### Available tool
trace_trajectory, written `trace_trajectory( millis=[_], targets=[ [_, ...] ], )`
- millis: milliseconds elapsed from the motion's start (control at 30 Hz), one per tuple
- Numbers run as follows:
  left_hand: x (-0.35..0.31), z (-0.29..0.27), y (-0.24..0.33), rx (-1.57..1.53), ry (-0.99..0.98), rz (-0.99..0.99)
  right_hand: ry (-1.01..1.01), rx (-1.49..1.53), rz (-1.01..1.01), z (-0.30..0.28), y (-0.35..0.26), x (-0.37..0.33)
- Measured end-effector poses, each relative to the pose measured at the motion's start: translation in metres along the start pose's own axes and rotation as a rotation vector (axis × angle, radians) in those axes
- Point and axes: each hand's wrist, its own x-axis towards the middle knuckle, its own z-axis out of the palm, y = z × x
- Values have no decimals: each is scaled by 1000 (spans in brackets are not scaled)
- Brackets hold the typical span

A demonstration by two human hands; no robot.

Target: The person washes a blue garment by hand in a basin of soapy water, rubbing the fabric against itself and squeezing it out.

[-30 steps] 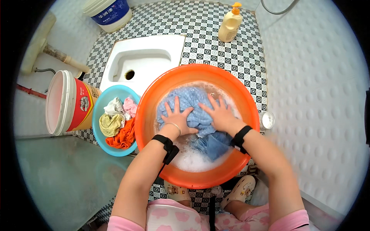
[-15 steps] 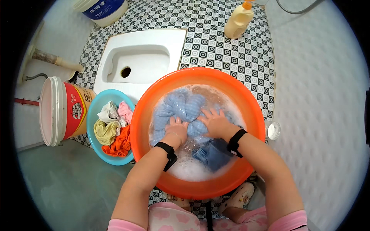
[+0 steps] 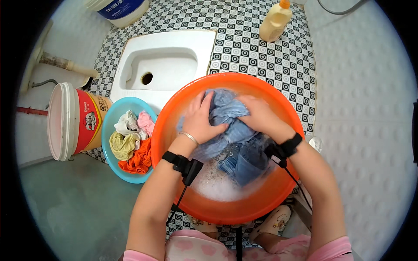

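A large orange basin holds sudsy water and wet clothes. Bunched between my hands is a light blue garment, lifted partly out of the water. My left hand clasps its left side, thumb toward the middle. On the far right side, my right hand grips the same cloth, its fingertips partly hidden in the folds. A darker blue garment, perhaps denim, lies soaked nearer to me, below my right hand. White foam floats along the near side.
A light blue basin of small clothes stands against the orange basin's left side. Beyond are a squat toilet and a yellowish bottle. A red-labelled bucket lies farther left. Right of the basin sits a small clear container.
Both hands have gone from pressing flat on the light blue garment to gathering and raising it. Its folds are bunched higher between them. The view has shifted slightly.
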Motion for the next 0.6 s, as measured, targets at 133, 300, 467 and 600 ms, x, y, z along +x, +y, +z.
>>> trace_trajectory(
  millis=[133, 300, 467, 600],
  targets=[
    [-6, 3, 6, -559, -75, 16, 151, 550, -24, -47, -36, -17],
    [-9, 11, 27, -739, -157, 125, 199, 969, -144, -81, -90, -28],
    [-9, 15, 52, -655, 159, 203, 314, 1053, -220, -91, -134, -38],
    [-9, -19, 34, -282, 337, 253, 375, 1205, -269, -95, -118, -40]
  ],
)
